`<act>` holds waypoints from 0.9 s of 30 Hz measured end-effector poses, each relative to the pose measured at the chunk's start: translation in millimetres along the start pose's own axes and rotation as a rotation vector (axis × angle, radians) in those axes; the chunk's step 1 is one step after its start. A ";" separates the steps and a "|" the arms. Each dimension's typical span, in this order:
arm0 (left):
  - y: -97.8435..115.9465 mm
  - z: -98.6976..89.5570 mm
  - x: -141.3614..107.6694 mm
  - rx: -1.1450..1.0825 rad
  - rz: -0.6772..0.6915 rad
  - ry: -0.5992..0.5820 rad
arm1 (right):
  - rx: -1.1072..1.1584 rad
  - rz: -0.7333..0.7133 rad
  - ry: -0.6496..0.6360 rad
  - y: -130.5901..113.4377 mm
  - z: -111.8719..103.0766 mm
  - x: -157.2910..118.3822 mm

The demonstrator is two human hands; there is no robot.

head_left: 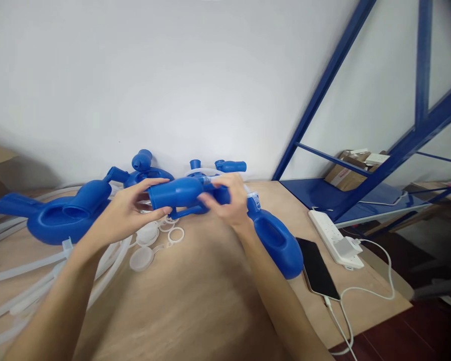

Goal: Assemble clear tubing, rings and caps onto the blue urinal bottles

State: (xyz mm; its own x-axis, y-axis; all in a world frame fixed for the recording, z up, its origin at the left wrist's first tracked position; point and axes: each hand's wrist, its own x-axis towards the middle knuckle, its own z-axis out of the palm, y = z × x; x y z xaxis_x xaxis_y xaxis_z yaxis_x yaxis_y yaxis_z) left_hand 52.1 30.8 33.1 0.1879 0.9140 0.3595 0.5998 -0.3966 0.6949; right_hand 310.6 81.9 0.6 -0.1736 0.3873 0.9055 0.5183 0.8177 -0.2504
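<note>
My left hand [131, 208] is wrapped around the wide end of a blue plastic urinal funnel [178, 193], held sideways above the table. At the funnel's narrow right end, my right hand [227, 198] has thumb and fingers curled around a clear tube fitting [206, 179], mostly hidden by the fingers. Behind the hands lie more blue parts, partly covered. Just right of my right wrist rests a blue urinal bottle [280, 243] with a pale cap [253, 200]. Below my left hand are several translucent round caps with loops [142, 258].
Another blue bottle [41, 220] and white tubes [26, 271] lie at left. A black phone [317, 268], a white power strip [334, 238] and a cable are at right. Beyond the table edge stands a blue metal shelf [296, 190] holding a cardboard box [342, 173].
</note>
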 end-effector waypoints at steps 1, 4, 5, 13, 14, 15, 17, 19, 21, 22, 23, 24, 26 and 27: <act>-3.8 -3.5 -1.2 -0.018 0.003 0.027 | 0.060 0.113 0.093 4.1 -0.1 -0.3; -10.0 -7.6 -3.2 -0.039 0.047 0.098 | 0.351 0.396 -0.073 15.6 3.3 -0.3; -9.7 -6.8 -3.3 -0.042 0.061 0.098 | 0.464 0.451 -0.176 18.6 5.6 -0.2; 0.3 5.5 0.5 -0.094 0.043 0.015 | 0.828 0.590 -0.233 30.5 18.4 -2.3; -1.0 5.1 1.0 -0.114 0.021 0.008 | 0.850 0.575 -0.254 32.1 18.0 -2.9; -2.7 4.5 1.4 -0.145 -0.002 -0.002 | 0.866 0.562 -0.266 33.9 17.4 -3.5; -6.8 2.9 2.2 -0.225 -0.043 -0.036 | 0.869 0.538 -0.267 37.3 15.7 -4.5; -10.7 1.8 3.1 -0.307 -0.075 -0.093 | 0.838 0.494 -0.258 39.2 13.4 -5.0; -13.8 1.9 4.0 -0.359 -0.100 -0.143 | 0.789 0.437 -0.263 38.7 10.8 -4.7; -15.0 2.4 4.6 -0.369 -0.108 -0.154 | 0.761 0.413 -0.267 37.6 9.6 -4.4; -16.1 3.1 5.1 -0.365 -0.111 -0.153 | 0.735 0.398 -0.263 36.3 8.8 -4.1; -17.1 4.0 5.6 -0.351 -0.109 -0.145 | 0.710 0.390 -0.258 34.9 8.4 -4.0; -18.7 6.2 6.5 -0.297 -0.091 -0.113 | 0.673 0.395 -0.255 33.1 9.7 -4.4; -19.4 7.4 6.9 -0.259 -0.079 -0.089 | 0.664 0.407 -0.252 33.1 11.3 -5.1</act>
State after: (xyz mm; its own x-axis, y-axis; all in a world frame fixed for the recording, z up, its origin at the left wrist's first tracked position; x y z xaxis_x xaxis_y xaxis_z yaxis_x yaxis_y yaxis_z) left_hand 47.6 45.4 17.6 0.2227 0.9423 0.2498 0.3986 -0.3219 0.8588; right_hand 319.2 111.8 -16.2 -0.3027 0.7277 0.6154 -0.0089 0.6435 -0.7654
